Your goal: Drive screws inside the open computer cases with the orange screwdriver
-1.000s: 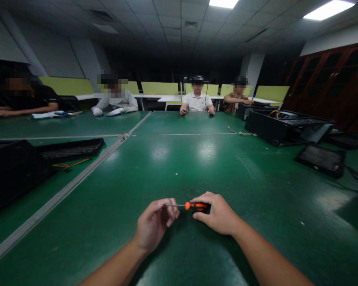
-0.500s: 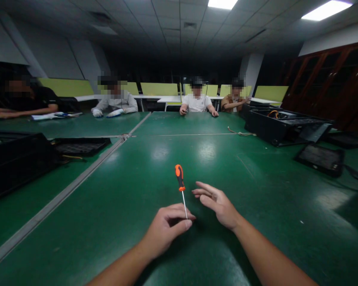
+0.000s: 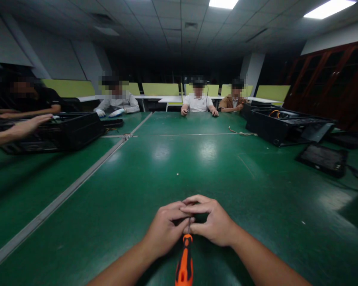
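An orange and black screwdriver [image 3: 185, 258] lies with its handle toward me, below my hands. Its thin metal shaft runs up between my fingers, and the tip is hidden. My left hand [image 3: 164, 228] is closed, pinching the shaft from the left between thumb and fingers. From the right, my right hand [image 3: 217, 222] meets it, thumb and fingertips closed around the same shaft. The fingertips of the two hands touch and overlap just above the green table [image 3: 107, 222].
At the left another person's hand [image 3: 28, 127] rests on a black computer case [image 3: 80, 129]. To the right stands another open computer case [image 3: 280, 127], with a black panel [image 3: 323, 159] before it. A thin cable [image 3: 241, 132] lies nearby. Several people sit across the table.
The screwdriver has swung from handle-away to handle-toward me. My right hand has closed in and taken its shaft. At left, the computer case has shifted, with another person's hand on it.
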`<state>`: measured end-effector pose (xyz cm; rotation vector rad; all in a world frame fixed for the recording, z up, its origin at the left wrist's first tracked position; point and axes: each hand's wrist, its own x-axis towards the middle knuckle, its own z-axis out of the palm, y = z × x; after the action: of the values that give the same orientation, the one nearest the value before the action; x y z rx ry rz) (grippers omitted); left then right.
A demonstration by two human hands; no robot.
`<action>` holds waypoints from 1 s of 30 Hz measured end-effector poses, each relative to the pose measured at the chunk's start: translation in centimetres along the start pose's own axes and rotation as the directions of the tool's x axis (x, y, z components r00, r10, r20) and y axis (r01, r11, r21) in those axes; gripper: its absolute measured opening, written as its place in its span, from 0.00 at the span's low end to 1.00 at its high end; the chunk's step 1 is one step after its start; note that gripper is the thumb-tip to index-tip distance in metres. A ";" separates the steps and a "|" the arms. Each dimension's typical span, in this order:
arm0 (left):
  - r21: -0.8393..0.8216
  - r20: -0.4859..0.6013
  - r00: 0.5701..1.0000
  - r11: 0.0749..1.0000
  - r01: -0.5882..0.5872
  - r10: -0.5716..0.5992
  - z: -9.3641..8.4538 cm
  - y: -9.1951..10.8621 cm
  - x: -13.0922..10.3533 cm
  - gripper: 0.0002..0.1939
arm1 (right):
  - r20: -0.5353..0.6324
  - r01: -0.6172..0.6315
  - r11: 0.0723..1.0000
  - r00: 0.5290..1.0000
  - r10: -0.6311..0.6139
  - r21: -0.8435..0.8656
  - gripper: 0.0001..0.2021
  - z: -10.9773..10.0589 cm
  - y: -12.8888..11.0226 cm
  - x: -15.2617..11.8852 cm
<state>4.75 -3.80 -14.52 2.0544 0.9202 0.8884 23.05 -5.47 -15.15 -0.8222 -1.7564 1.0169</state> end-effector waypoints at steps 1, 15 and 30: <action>-0.002 0.002 1.000 1.000 -0.004 0.004 0.0 -0.1 0.0 0.10 | 0.000 0.005 1.000 1.000 -0.005 0.006 0.19 0.0 -0.1 0.0; 0.062 0.059 0.998 0.998 -0.009 0.005 0.2 0.3 -0.4 0.17 | -0.005 -0.230 0.968 0.973 0.232 0.098 0.09 -0.4 1.3 0.4; 0.108 0.074 0.997 0.994 -0.014 0.006 0.1 -0.4 -0.3 0.17 | 0.033 -0.218 0.918 0.975 0.220 0.332 0.06 -0.5 1.1 0.2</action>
<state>4.58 -3.89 -14.95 2.1711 0.9373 0.7781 23.54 -4.72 -15.93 -0.8121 -1.4517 1.4149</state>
